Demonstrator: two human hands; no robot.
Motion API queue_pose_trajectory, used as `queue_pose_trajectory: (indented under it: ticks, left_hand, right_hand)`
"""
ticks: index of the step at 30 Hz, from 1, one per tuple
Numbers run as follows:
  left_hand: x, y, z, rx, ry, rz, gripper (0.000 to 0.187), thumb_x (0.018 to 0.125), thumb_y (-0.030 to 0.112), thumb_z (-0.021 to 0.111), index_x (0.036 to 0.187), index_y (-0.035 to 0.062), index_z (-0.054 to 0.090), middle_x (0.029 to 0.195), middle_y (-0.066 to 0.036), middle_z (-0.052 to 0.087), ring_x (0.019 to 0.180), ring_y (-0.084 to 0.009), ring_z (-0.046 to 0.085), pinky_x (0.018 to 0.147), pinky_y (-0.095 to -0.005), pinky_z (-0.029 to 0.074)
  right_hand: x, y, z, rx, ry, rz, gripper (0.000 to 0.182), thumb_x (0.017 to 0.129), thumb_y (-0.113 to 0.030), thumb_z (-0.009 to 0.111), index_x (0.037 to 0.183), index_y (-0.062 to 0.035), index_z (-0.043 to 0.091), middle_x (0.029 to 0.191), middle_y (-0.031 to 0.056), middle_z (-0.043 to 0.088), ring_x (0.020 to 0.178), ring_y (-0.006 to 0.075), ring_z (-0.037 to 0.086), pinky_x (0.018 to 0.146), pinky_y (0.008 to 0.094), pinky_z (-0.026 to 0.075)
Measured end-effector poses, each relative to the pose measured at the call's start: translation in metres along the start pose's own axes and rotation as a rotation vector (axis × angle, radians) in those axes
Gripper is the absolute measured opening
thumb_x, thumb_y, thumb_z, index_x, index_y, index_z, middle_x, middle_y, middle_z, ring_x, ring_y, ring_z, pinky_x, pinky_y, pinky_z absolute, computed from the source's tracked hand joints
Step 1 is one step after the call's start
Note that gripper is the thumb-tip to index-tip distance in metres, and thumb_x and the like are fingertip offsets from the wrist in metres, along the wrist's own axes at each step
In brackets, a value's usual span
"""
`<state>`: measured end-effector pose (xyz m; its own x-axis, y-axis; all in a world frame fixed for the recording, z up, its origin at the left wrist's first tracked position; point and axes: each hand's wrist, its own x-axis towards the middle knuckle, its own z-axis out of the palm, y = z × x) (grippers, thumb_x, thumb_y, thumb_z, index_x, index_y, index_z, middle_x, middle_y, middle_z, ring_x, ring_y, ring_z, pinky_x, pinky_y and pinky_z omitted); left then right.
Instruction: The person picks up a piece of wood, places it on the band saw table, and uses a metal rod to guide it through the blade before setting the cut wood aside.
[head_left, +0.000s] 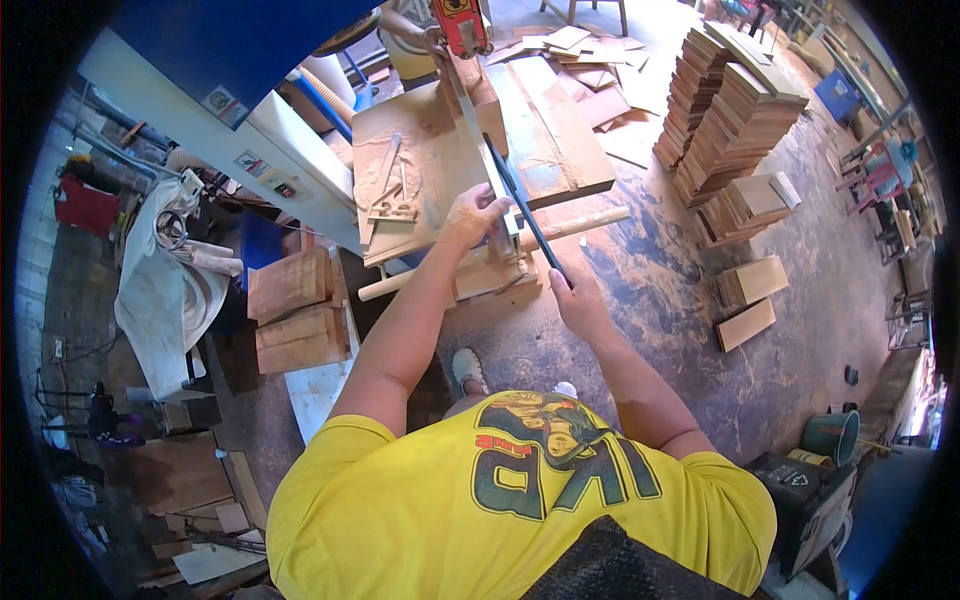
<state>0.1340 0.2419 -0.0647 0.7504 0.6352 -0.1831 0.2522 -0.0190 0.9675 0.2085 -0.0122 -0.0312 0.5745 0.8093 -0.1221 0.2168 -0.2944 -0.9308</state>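
My left hand (474, 217) is at the near end of the long upright fence (467, 115) on the bandsaw table (425, 130), its fingers curled against the fence. My right hand (583, 305) is closed around the lower end of a long dark stick (530, 215). That stick slants up and away, its far tip beside the fence, near a wooden piece (484, 108) standing on edge below the red blade guard (463, 25). Left of the fence, a wooden square-shaped jig (392, 208) and thin sticks lie among sawdust.
Across the saw, another person's hand (437, 40) is by the fence's far end. Tall stacks of boards (735, 125) stand on the floor to the right. Offcuts (595, 75) lie piled behind the table. Wooden blocks (290, 285) sit at left, beside the white machine column (300, 150).
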Motion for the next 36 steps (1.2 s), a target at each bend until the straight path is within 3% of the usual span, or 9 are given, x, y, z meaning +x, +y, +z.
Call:
queue_pose_trajectory:
  ticks: [9,31,36]
  left_hand:
    - [-0.003,0.004,0.0,0.018,0.015,-0.027,0.044,0.092,0.029,0.071,0.126,0.0048,0.06,0.1,-0.003,0.066,0.091,-0.0118,0.062,0.074,-0.0303,0.056]
    - [-0.004,0.005,0.001,0.027,0.018,-0.014,0.048,0.092,0.032,0.071,0.129,0.0055,0.058,0.1,-0.002,0.066,0.091,-0.0112,0.062,0.075,-0.03,0.056]
    - [0.001,-0.003,-0.001,-0.023,-0.011,-0.002,0.048,0.091,0.032,0.072,0.129,0.0057,0.058,0.101,-0.002,0.066,0.092,-0.0113,0.062,0.075,-0.0297,0.056]
  right_hand:
    - [0.006,0.007,0.007,-0.011,0.043,-0.058,0.039,0.099,-0.019,0.052,0.132,0.0003,0.058,0.112,0.0302,0.066,0.107,0.041,0.065,0.092,0.0422,0.049]
    - [0.024,0.006,0.008,-0.044,0.035,-0.053,0.038,0.099,-0.019,0.053,0.133,-0.0034,0.058,0.103,0.0306,0.067,0.099,0.0382,0.069,0.085,0.0418,0.051]
    - [0.027,0.004,0.009,-0.045,0.015,-0.036,0.038,0.099,-0.019,0.053,0.136,-0.0088,0.058,0.078,0.0217,0.064,0.072,0.0271,0.064,0.069,0.0399,0.049]
